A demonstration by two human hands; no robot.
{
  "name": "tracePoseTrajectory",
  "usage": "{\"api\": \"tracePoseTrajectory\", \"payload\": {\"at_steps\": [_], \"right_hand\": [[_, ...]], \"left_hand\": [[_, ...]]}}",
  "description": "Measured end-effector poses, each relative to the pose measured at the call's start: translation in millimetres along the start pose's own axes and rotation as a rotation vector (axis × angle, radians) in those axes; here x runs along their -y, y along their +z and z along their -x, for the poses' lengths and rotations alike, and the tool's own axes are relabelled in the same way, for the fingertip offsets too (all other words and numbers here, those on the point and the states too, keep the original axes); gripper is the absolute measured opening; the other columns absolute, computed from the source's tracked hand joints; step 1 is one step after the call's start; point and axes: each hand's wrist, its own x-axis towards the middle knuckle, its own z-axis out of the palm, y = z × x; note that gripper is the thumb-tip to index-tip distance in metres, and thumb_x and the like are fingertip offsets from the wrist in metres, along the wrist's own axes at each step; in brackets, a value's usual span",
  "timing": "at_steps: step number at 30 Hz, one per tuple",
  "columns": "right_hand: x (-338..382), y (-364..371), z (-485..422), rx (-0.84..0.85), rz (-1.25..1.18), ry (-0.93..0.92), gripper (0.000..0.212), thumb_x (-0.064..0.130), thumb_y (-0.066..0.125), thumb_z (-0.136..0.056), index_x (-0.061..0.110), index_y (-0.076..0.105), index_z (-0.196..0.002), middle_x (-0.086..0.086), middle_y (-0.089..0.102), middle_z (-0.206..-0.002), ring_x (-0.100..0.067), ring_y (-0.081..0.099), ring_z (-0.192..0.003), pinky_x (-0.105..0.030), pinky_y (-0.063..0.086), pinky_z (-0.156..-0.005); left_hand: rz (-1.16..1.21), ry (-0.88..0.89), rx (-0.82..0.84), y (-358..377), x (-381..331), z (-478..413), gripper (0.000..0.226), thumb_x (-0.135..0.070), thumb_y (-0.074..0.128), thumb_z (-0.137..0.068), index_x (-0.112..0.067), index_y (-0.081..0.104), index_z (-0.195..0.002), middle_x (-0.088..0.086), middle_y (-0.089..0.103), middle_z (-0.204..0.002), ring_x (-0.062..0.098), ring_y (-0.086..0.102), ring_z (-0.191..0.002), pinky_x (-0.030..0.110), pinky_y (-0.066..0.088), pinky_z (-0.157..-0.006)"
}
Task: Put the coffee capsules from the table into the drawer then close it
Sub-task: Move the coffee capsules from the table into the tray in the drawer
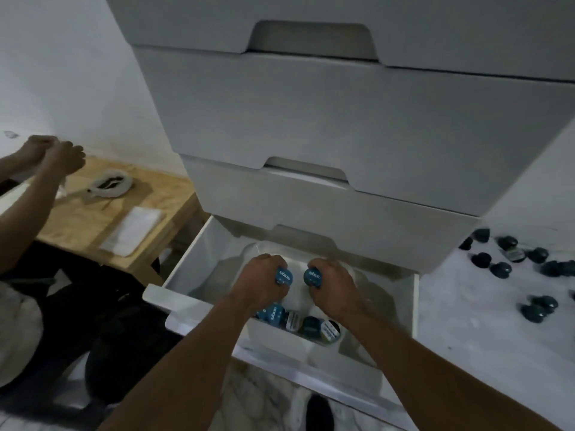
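The bottom white drawer [189, 275] is pulled open below me. Both my hands reach into it. My left hand [259, 283] grips a blue coffee capsule [283, 276] with white lettering. My right hand [334, 289] grips another blue capsule [312, 277] right beside the first. Under my wrists, several capsules [306, 325] lie at the drawer's near end, blue and dark ones mixed. More dark capsules [510, 262] are scattered on the white table surface to the right of the drawer unit.
A white drawer unit [311, 119] with shut upper drawers rises above the open one. At left, another person's hands [56, 154] work over a wooden table [93, 219] holding a white cloth and a small pouch. My dark shoe [319, 412] is on the floor below.
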Motion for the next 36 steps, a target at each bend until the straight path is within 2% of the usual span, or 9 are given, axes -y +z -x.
{"api": "tracePoseTrajectory", "payload": {"at_steps": [2, 4, 7, 12, 17, 22, 25, 30, 36], "right_hand": [[-4.1, 4.9, -5.9, 0.029, -0.006, 0.029, 0.033, 0.0, 0.063, -0.078, 0.011, 0.06, -0.109, -0.01, 0.057, -0.109, -0.026, 0.056, -0.1, -0.028, 0.043, -0.083], [-7.5, 8.9, -9.9, 0.059, -0.009, 0.061, 0.038, 0.001, 0.064, -0.078, 0.011, 0.06, -0.114, -0.011, 0.057, -0.111, -0.027, 0.056, -0.102, -0.027, 0.043, -0.086], [-9.2, 14.8, -15.6, 0.088, -0.006, 0.124, 0.042, 0.002, 0.065, -0.076, 0.012, 0.06, -0.117, -0.012, 0.059, -0.112, -0.028, 0.057, -0.104, -0.024, 0.042, -0.084], [-5.2, 23.3, -11.6, 0.115, -0.009, 0.249, 0.045, 0.008, 0.069, -0.077, 0.014, 0.06, -0.121, -0.011, 0.06, -0.116, -0.026, 0.057, -0.108, -0.024, 0.043, -0.089], [-2.2, 27.3, -9.5, 0.114, -0.018, 0.348, 0.039, 0.006, 0.062, -0.083, 0.014, 0.062, -0.121, -0.009, 0.061, -0.125, -0.024, 0.057, -0.114, -0.027, 0.045, -0.099], [-6.7, 32.6, -6.3, 0.106, -0.033, 0.426, 0.037, 0.003, 0.061, -0.085, 0.018, 0.063, -0.119, -0.008, 0.062, -0.123, -0.023, 0.059, -0.106, -0.023, 0.047, -0.085], [-6.6, 34.5, -7.5, 0.093, -0.037, 0.448, 0.035, 0.004, 0.061, -0.085, 0.017, 0.064, -0.117, -0.008, 0.063, -0.121, -0.022, 0.06, -0.104, -0.023, 0.047, -0.083], [-7.9, 35.8, -12.0, 0.117, -0.024, 0.462, 0.035, 0.003, 0.061, -0.084, 0.019, 0.064, -0.115, -0.008, 0.063, -0.12, -0.022, 0.061, -0.102, -0.022, 0.047, -0.078], [-8.4, 36.7, -15.6, 0.122, -0.02, 0.471, 0.033, 0.004, 0.063, -0.084, 0.02, 0.065, -0.113, -0.007, 0.064, -0.117, -0.018, 0.06, -0.087, -0.022, 0.048, -0.073]], "left_hand": [[-0.026, 0.033, 0.05, -4.2, 3.5, -12.5, 0.038, -0.027, 0.066, -0.084, -0.02, 0.058, -0.12, -0.004, 0.062, -0.116, 0.011, 0.058, -0.099, 0.012, 0.034, -0.072], [0.0, 0.053, 0.129, -5.0, 7.3, -26.1, 0.036, -0.024, 0.07, -0.08, -0.019, 0.061, -0.114, -0.003, 0.065, -0.11, 0.011, 0.06, -0.095, 0.014, 0.042, -0.069], [0.068, 0.082, 0.216, -0.4, 15.2, -44.5, 0.04, -0.019, 0.076, -0.071, -0.019, 0.065, -0.109, 0.001, 0.068, -0.105, 0.014, 0.063, -0.09, 0.024, 0.053, -0.079], [0.087, 0.207, 0.337, 12.4, 28.6, -62.8, 0.037, -0.011, 0.076, -0.068, -0.017, 0.068, -0.104, 0.0, 0.069, -0.097, 0.007, 0.057, -0.076, 0.008, 0.04, -0.061], [0.057, 0.283, 0.457, 24.3, 37.8, -71.8, 0.042, -0.004, 0.077, -0.067, -0.015, 0.068, -0.107, 0.0, 0.066, -0.107, 0.008, 0.054, -0.085, 0.017, 0.044, -0.074], [0.083, 0.314, 0.488, 31.7, 43.7, -78.6, 0.041, -0.001, 0.078, -0.068, -0.014, 0.068, -0.106, 0.001, 0.064, -0.108, 0.008, 0.054, -0.089, 0.017, 0.044, -0.077], [0.087, 0.326, 0.496, 31.5, 46.7, -82.1, 0.042, -0.001, 0.079, -0.066, -0.015, 0.068, -0.105, 0.002, 0.065, -0.108, 0.013, 0.059, -0.095, 0.022, 0.049, -0.083], [0.082, 0.316, 0.537, 28.5, 46.0, -83.9, 0.05, -0.005, 0.083, -0.059, -0.016, 0.067, -0.105, 0.0, 0.062, -0.104, 0.014, 0.056, -0.09, 0.023, 0.046, -0.075], [0.043, 0.337, 0.54, 30.2, 48.5, -85.7, 0.052, -0.016, 0.085, -0.061, -0.022, 0.066, -0.109, 0.0, 0.061, -0.111, 0.016, 0.057, -0.098, 0.03, 0.051, -0.084]]}}
